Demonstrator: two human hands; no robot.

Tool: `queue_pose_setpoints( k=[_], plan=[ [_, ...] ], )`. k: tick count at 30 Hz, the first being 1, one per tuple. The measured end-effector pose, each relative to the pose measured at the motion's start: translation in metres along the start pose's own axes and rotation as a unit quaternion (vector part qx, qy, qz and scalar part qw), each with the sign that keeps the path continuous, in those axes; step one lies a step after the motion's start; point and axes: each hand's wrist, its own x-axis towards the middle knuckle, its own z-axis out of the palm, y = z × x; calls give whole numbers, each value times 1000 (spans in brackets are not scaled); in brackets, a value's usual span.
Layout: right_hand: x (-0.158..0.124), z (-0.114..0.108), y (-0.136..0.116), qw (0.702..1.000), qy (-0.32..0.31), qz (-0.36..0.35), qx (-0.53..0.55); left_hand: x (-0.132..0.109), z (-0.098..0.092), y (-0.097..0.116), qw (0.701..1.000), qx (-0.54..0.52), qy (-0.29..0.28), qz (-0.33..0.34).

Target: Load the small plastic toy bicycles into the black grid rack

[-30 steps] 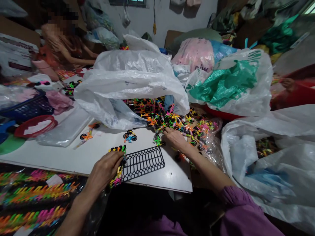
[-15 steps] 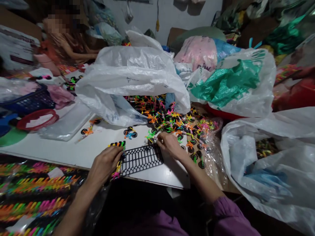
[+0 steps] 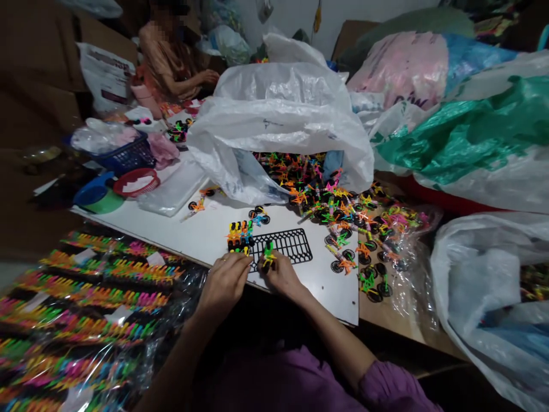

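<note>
My left hand [image 3: 223, 281] grips the near end of a tight row of tiny multicoloured plastic toy bicycles [image 3: 239, 237] on the white board [image 3: 309, 292]. My right hand [image 3: 279, 276] pinches a green toy bicycle [image 3: 268, 257] just right of that row. Both hands sit over the near end of a black plastic lattice frame [image 3: 283, 246]. Farther right, a heap of neon toy bicycles [image 3: 317, 197] spills from under a white plastic bag [image 3: 274, 120], with loose bicycles [image 3: 355, 260] scattered beside it.
Bagged rows of colourful bicycles [image 3: 94, 309] in clear plastic lie at the lower left. A blue basket [image 3: 128, 154] and a red basket [image 3: 136, 182] stand beyond the board. A co-worker [image 3: 169, 57] sits at the far left. Large plastic bags [image 3: 484, 286] crowd the right.
My right hand has come from the heap to my left hand, now pinching a green bicycle. The hands are closer together, and the view has swung, shifting the scene to the right.
</note>
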Motion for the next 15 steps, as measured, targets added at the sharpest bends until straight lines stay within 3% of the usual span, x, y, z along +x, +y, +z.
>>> queue_pose_setpoints(
  k=[3,6,15],
  plan=[
    [2,13,6,999,16,-35,9,1,9,-3,1000,-10,5,14],
    [3,19,7,996,5,-80,-51,1,10,-6,999,-27,12,29],
    [-10,10,6,980,-54,-106,-160,1,16,16,997,28,47,50]
  ],
)
